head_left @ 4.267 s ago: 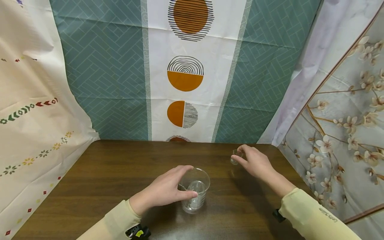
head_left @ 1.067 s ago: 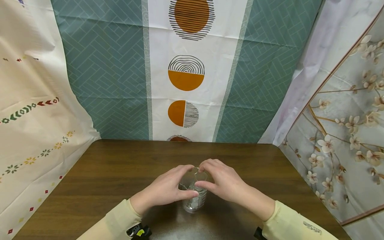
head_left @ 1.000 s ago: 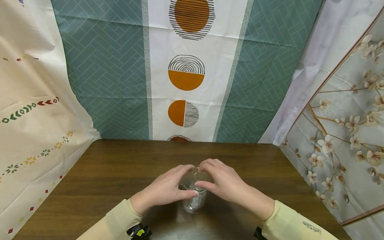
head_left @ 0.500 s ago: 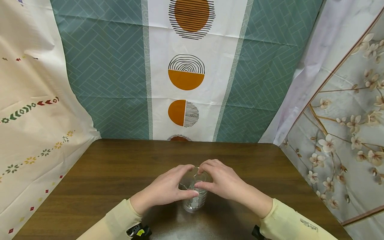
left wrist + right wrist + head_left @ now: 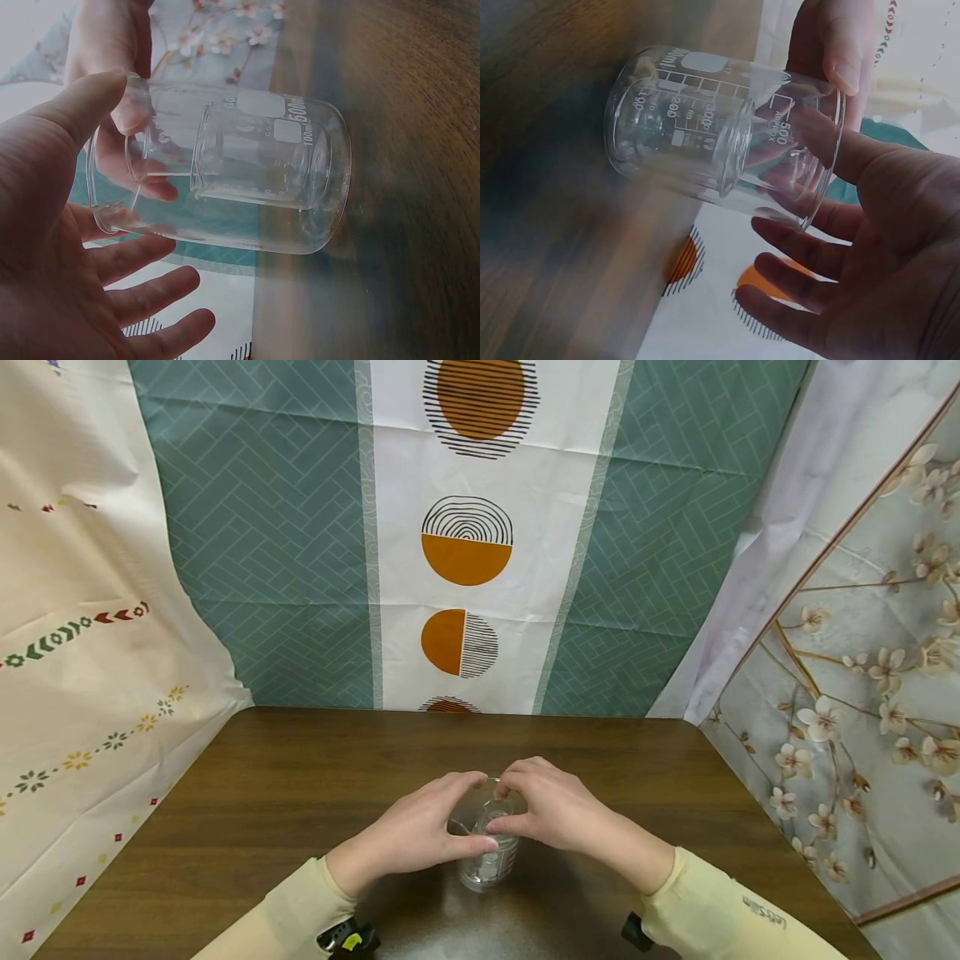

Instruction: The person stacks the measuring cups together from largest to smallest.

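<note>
A large clear glass beaker [image 5: 232, 238] marked 500 ml stands upright on the wooden table. My left hand [image 5: 420, 828] grips it near the rim, thumb on the near side and fingers on the far side. Inside stands a smaller beaker [image 5: 247, 154] marked 100 ml. My right hand [image 5: 551, 806] reaches into the big beaker's mouth from the right, thumb and fingers pinching a still smaller clear glass vessel [image 5: 802, 166], which sits within the rim above the 100 ml beaker. The curled fingers partly hide this little vessel.
The brown wooden table [image 5: 315, 752] reaches back to a teal and white patterned cloth [image 5: 292, 568]. A cream cloth [image 5: 90, 635] hangs at the left edge, a flowered one [image 5: 847, 735] at the right.
My right hand has brought the small glass vessel from the table's back right to the big beaker's mouth; lately it has barely shifted. The left hand has kept its hold.
</note>
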Demonstrator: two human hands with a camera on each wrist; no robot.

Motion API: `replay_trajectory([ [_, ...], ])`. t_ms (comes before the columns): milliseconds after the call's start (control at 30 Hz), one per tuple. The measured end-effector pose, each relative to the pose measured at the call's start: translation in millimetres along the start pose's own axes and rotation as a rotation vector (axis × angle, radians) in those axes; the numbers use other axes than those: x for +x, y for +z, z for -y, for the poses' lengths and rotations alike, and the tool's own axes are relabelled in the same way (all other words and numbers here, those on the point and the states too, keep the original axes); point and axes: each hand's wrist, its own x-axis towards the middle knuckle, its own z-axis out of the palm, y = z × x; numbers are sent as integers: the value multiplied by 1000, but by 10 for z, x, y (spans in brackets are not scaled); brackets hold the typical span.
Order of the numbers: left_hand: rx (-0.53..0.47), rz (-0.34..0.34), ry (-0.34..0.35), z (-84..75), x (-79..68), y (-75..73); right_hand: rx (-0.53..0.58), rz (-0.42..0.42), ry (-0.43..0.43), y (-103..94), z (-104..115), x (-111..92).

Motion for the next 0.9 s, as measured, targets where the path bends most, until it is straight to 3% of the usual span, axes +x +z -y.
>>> replay_trajectory([
  [900, -7, 6, 11, -19, -10, 5, -196, 233, 40, -98, 116, 221],
])
